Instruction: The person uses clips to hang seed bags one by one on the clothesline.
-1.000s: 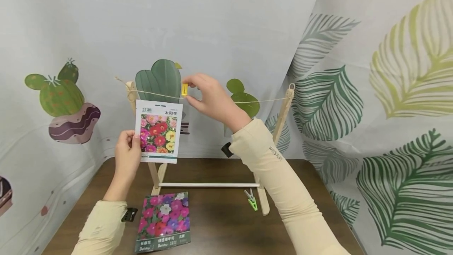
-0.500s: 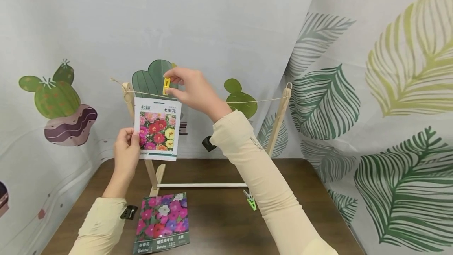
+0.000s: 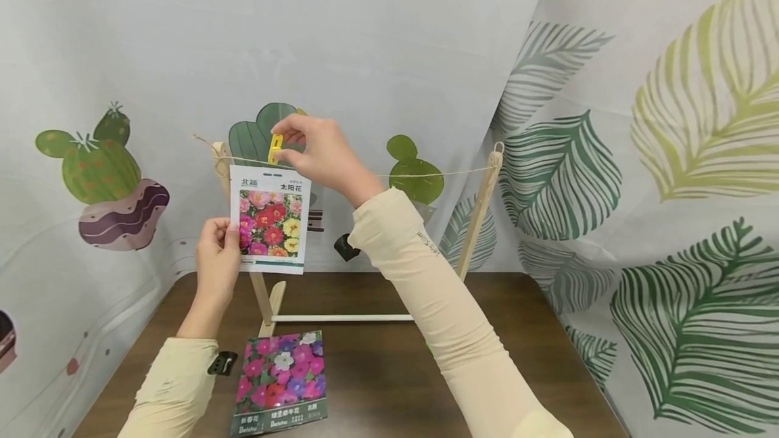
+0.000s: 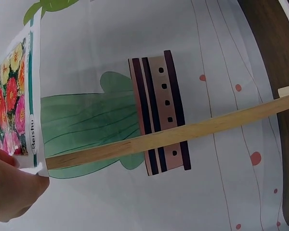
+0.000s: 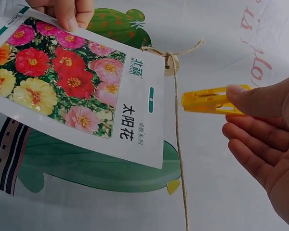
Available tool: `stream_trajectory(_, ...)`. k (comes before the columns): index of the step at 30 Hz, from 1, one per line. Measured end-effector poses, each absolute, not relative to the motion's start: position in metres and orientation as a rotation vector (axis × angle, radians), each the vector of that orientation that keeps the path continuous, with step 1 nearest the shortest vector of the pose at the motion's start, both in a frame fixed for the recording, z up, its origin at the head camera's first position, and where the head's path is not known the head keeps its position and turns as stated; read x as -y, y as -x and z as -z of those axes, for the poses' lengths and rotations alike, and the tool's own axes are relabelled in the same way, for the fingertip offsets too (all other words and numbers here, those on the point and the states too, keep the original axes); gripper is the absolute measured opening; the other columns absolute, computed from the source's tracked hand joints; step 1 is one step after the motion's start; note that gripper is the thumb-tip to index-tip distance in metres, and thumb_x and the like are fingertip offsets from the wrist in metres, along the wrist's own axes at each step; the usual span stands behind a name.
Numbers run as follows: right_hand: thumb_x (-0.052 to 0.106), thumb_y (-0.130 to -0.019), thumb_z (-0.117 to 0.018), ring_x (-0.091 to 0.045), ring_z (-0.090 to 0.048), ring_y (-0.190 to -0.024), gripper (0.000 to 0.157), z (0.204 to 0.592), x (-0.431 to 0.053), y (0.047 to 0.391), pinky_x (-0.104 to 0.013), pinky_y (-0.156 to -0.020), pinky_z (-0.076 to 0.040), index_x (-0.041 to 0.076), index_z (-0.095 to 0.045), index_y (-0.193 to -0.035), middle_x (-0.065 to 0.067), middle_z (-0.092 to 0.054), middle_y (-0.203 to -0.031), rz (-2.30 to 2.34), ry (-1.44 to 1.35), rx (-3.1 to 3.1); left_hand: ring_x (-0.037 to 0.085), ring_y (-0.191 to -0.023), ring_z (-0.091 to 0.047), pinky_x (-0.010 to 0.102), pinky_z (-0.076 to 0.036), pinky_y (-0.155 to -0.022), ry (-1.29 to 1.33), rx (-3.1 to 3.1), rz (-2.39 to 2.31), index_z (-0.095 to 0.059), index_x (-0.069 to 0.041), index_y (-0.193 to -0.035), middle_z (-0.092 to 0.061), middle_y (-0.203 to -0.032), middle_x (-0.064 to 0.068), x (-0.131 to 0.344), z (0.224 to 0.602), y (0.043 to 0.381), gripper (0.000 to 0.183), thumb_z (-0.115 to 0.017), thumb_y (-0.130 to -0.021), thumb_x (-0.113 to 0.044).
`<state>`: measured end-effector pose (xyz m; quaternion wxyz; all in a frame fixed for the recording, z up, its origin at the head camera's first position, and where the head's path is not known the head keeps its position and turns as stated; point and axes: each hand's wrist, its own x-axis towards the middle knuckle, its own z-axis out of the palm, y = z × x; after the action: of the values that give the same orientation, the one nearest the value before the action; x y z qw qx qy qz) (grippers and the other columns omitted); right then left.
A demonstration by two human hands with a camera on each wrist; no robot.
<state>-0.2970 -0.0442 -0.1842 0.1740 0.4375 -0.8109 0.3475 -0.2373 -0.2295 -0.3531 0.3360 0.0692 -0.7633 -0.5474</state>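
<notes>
My left hand [image 3: 218, 259] pinches a white seed packet [image 3: 270, 220] with a flower picture by its left edge, holding it upright. The packet's top edge is close to a thin twine [image 3: 389, 175] strung across a wooden frame. Above that edge, my right hand [image 3: 322, 153] pinches a yellow clothespin [image 3: 276, 149] between thumb and fingers. In the right wrist view the clothespin [image 5: 214, 99] points at the twine [image 5: 179, 144] with a small gap between them, the packet [image 5: 77, 86] lying on the twine's other side. The left wrist view shows only the packet's lower part [image 4: 14, 96].
Another packet [image 3: 281, 380] with purple and pink flowers lies on the brown table [image 3: 377, 384] at the front. The frame's right post [image 3: 481, 215] and its white crossbar [image 3: 341, 318] stand behind. A green clip is mostly hidden by the right forearm.
My right hand has moved left with the yellow clothespin, from beside the packet's top right corner to above its top edge. The held packet has shifted up slightly.
</notes>
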Motion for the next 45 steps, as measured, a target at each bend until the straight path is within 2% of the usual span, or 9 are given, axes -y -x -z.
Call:
stream_trajectory(11,0.015,-0.089,-0.069,-0.01,-0.06,-0.097,0.027,0.182,0.054,0.297,-0.013,-0.084,-0.042,0.007,-0.064,-0.115,-0.002,-0.065,-0.107,-0.939,-1.19,2.449,0.005,-0.075,-0.046,0.014,-0.038,-0.062,-0.164,1.955,1.423,-0.05,0.008,-0.108,-0.056,-0.09,0.014,0.229,0.353,0.239,0.022,-0.043,-0.102,-0.012)
stream_trajectory(32,0.01,-0.088,-0.07,-0.011,-0.06,-0.088,0.022,0.185,0.059,0.303,-0.013,-0.078,-0.045,0.003,-0.065,-0.108,-0.004,-0.065,-0.098,-1.018,-1.162,2.464,0.008,-0.076,-0.046,0.014,-0.039,-0.063,-0.15,1.906,1.466,-0.048,0.008,-0.11,-0.053,-0.086,0.004,0.229,0.352,0.241,0.024,-0.042,-0.103,-0.013)
stream_trajectory(45,0.01,-0.089,-0.069,-0.011,-0.06,-0.087,0.022,0.184,0.059,0.308,-0.013,-0.076,-0.046,0.003,-0.065,-0.11,-0.004,-0.065,-0.097,-1.042,-1.158,2.489,0.007,-0.081,-0.048,0.013,-0.04,-0.068,-0.099,1.85,1.496,-0.048,0.007,-0.111,-0.054,-0.092,0.002,0.234,0.359,0.249,0.022,-0.042,-0.102,-0.012)
